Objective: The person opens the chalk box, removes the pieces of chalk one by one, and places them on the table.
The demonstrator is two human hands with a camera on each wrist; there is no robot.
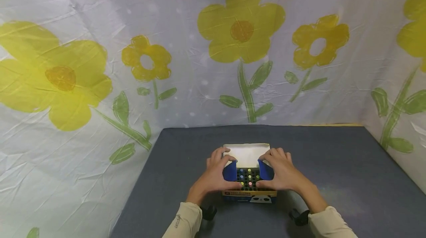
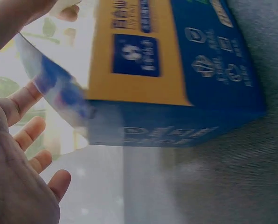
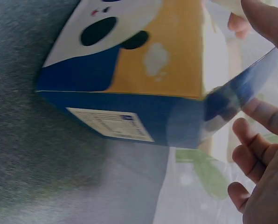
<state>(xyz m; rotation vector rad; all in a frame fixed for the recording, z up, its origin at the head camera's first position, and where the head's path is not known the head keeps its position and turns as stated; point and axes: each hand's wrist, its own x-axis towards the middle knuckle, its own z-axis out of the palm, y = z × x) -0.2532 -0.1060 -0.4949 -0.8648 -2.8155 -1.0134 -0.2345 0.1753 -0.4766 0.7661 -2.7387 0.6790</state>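
A blue and yellow cardboard box (image 1: 233,198) with a panda face on its front stands on the table. Its white-lined lid (image 1: 246,153) is raised at the back. Inside, several pens or markers with coloured ends (image 1: 249,177) stand upright in a dark grid. My left hand (image 1: 214,173) touches the blue left flap (image 1: 229,171), thumb by the box's front edge. On the other side my right hand (image 1: 284,171) touches the blue right flap (image 1: 265,170) in the same way. In both wrist views the index fingertip meets the flap's outer face, and the other fingers are loosely spread.
The dark grey table (image 1: 179,160) reaches back to a white cloth (image 1: 186,97) printed with yellow flowers. This cloth hangs behind and at both sides. Black wrist mounts (image 1: 209,213) sit at the sleeve cuffs.
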